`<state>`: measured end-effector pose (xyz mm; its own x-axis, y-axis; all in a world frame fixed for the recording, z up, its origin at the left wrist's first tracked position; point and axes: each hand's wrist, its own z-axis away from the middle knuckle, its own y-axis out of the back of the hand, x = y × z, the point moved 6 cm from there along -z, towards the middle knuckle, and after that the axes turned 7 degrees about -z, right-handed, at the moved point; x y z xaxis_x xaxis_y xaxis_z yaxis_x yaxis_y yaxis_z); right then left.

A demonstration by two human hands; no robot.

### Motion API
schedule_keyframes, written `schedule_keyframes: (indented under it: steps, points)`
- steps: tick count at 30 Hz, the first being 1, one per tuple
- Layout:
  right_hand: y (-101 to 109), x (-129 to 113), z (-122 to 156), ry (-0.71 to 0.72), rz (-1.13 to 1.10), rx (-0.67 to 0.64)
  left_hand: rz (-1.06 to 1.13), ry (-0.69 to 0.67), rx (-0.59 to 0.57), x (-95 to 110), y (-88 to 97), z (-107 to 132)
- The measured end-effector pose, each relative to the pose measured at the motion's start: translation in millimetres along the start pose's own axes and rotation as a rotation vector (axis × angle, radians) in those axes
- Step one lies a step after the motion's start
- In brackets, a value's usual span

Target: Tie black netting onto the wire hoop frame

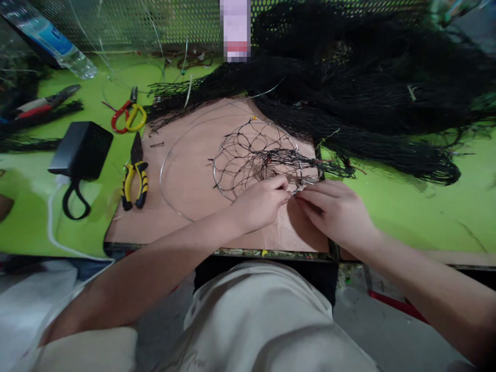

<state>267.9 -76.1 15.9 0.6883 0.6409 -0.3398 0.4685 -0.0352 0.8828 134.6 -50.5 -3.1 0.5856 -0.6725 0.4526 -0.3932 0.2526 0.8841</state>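
A round wire hoop with black netting strung across it lies on the tan board. At the hoop's near right edge my left hand is closed, pinching the wire rim. Just right of it, my right hand has its thumb and fingers pressed together on the same stretch of rim, fingertips almost meeting the left ones. A larger loop of thin wire curves out to the left and passes under my left forearm. The exact grip point is partly hidden by my fingers.
A big heap of black netting fills the back right. To the left are yellow-black pliers, red-yellow snips, a black box with a strap, a white cable, red-handled pliers and a plastic bottle.
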Motion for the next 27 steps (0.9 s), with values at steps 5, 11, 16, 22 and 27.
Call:
schedule_keyframes:
  steps: [5, 11, 16, 22, 27]
  points:
    - [-1.3, -8.3, 10.3, 0.07, 0.018, -0.03, -0.01, -0.002, -0.011, -0.1, -1.6, 0.0]
    - [-4.4, -11.2, 8.1, 0.061, 0.059, -0.045, -0.028, -0.008, -0.009, 0.5, -1.3, 0.1]
    - [-5.3, -15.8, 5.9, 0.088, 0.102, -0.024, -0.027, -0.005, 0.007, 2.3, -0.3, 0.4]
    - [-9.6, -14.1, 1.9, 0.041, 0.089, -0.066, -0.001, 0.015, 0.034, 4.2, 0.5, 0.1]
    - [-14.0, -13.4, 0.1, 0.052, 0.125, -0.085, 0.062, 0.056, 0.065, 1.0, 5.6, -3.8]
